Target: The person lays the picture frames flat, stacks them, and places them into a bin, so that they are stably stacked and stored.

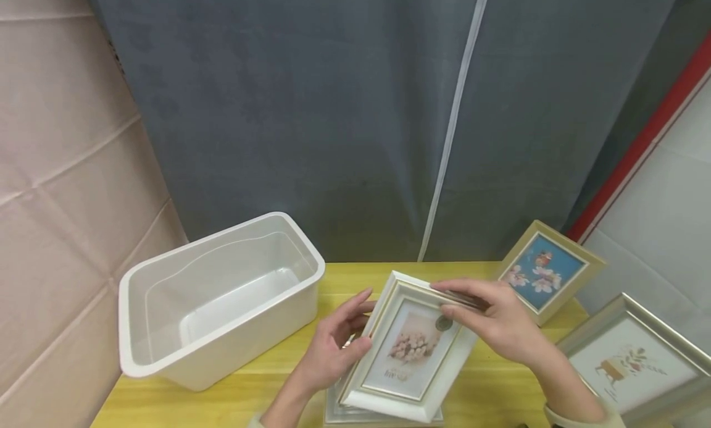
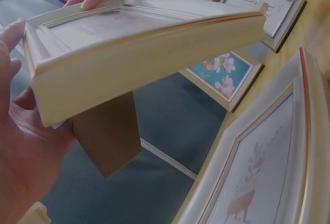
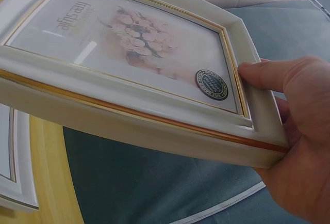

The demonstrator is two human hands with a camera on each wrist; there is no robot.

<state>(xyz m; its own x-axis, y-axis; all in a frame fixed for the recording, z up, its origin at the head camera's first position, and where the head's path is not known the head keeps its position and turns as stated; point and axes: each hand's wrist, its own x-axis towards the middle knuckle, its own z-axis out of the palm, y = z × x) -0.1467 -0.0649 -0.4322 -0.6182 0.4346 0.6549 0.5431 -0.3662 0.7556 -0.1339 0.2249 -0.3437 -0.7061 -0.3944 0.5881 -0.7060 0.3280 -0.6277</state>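
Observation:
A white photo frame (image 1: 451, 375) with gold trim and a pink flower picture is held tilted above the table between both hands. My left hand (image 1: 328, 354) holds its left edge, thumb at the front and fingers partly hidden behind. At the upper right corner, my right hand (image 1: 502, 323) pinches the frame, its thumb on the front border near a round dark sticker (image 3: 212, 84). A brown stand (image 2: 111, 136) juts from the frame's back in the left wrist view. Below lies another white frame (image 2: 265, 162) with a plant picture, mostly covered in the head view.
A deep white plastic bin (image 1: 255, 341) stands at the left on the yellow wooden table (image 1: 272, 372). To the right stand a tan frame (image 1: 591, 262) with a blue flower picture and a larger silver-toned frame (image 1: 666, 335). A dark grey curtain (image 1: 311, 125) hangs behind.

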